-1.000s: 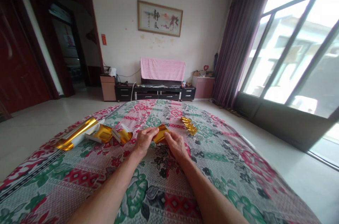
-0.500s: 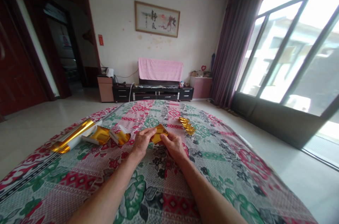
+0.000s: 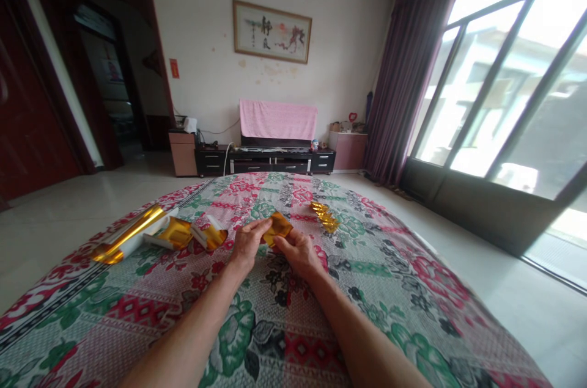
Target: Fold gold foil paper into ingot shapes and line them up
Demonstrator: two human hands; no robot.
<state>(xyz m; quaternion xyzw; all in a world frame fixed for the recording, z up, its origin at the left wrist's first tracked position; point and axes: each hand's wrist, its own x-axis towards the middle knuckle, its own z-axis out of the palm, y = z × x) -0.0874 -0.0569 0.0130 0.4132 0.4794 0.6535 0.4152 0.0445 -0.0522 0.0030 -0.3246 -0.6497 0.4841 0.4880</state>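
A small sheet of gold foil paper [image 3: 279, 226] is held between both hands, a little above the patterned tablecloth. My left hand [image 3: 247, 242] pinches its left edge with thumb and fingers. At the lower right edge my right hand [image 3: 299, 248] grips it, the thumb lying on top. To the left of my hands lie curled gold foil sheets with white backs [image 3: 176, 234] beside a longer gold roll [image 3: 131, 236]. Several folded gold foil pieces [image 3: 324, 217] sit in a row to the right, beyond my right hand.
The floral cloth [image 3: 284, 339] covers a broad rounded surface under my arms. Beyond its far edge stands a low black cabinet [image 3: 270, 165], with a pink cloth [image 3: 278, 119] draped over something on it. Tall windows [image 3: 495, 88] and a purple curtain [image 3: 403, 70] are at the right.
The gold foil paper has tilted and turned slightly in my fingers. My right thumb has shifted a little left and down along it. The other gold pieces stay where they lay.
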